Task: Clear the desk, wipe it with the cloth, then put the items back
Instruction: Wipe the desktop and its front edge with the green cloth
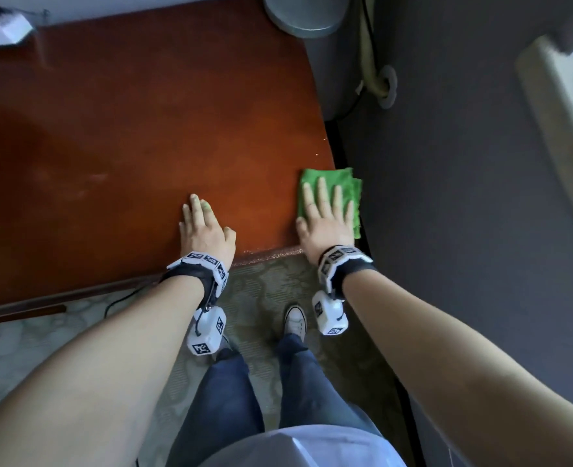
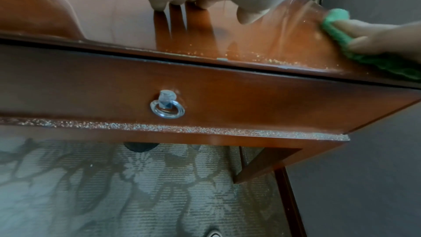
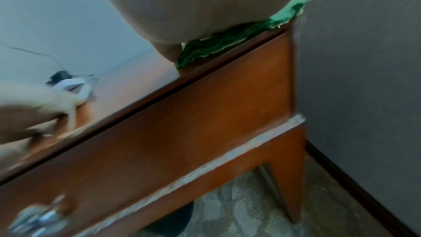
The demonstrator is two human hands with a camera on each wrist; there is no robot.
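Here, far left on the desk (image 1: 126,129): white object with something dark (image 1: 0,26) at the back corner, cut by the frame edge and blurred, not identifiable; likely left out of the wiping path.

Then left hand (image 1: 204,227): flat on bare wood near the front edge, fingers straight and together, holding nothing; probably planted as a brace while the other arm works; green tinge on two fingertips, cause unclear; in the left wrist view only knuckle undersides and their reflection in the gloss.

Below that, drawer front with ring pull (image 2: 167,107); speckled grit along the front lip and lower trim, visible from the left wrist, barely from the head.

Further right, right hand (image 1: 328,214): palm down, fingers spread straight on the cloth (image 1: 342,183), pressing rather than clutching, judged best for a broad swipe; cloth folded, green, at the desk's near right corner, one edge overhanging toward the grey wall (image 1: 463,163); underside of cloth hidden by the palm.

Top right, round grey base (image 1: 307,15) at the back edge, upper part cut off; cable and wall fitting (image 1: 387,85) beside it.

Right wrist view smeared; little readable beyond cloth, desk corner and carpet (image 3: 239,205).
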